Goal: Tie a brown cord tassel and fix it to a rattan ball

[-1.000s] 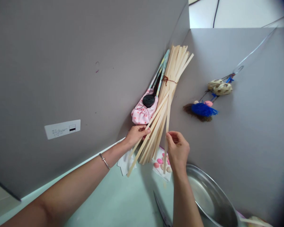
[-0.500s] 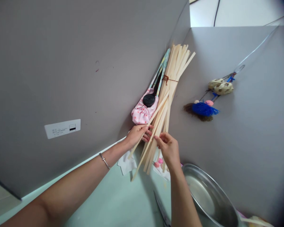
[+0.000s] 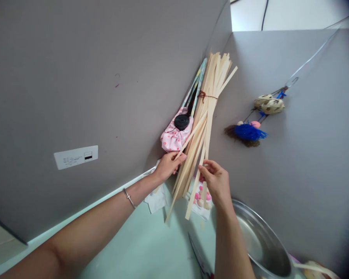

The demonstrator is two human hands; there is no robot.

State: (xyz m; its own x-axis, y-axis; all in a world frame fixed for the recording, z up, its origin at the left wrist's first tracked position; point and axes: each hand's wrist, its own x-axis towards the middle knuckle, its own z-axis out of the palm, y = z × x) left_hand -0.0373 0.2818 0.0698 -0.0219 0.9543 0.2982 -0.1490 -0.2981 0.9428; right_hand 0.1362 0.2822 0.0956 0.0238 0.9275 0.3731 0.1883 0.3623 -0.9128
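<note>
A bundle of long pale bamboo strips (image 3: 209, 93), tied near the top with a brown cord (image 3: 205, 95), leans upright into the corner of two grey partition walls. My left hand (image 3: 169, 165) is closed on strips at the bundle's left side, low down. My right hand (image 3: 215, 181) pinches one strip (image 3: 195, 190) that has slid down and out of the bundle, its lower end over the pale green table. A thin bangle (image 3: 129, 198) sits on my left wrist.
A pink floral pouch with a black round thing (image 3: 176, 135) sits behind the bundle. A blue tassel ornament (image 3: 250, 131) hangs on the right wall. A metal basin (image 3: 261, 244) lies at lower right, scissors (image 3: 199, 257) beside it, white paper (image 3: 154, 199) and a printed card (image 3: 200, 201) under the strips.
My right hand shifted right and a little down, drawing one strip down and out of the bundle. My left hand stayed on the bundle's left side.
</note>
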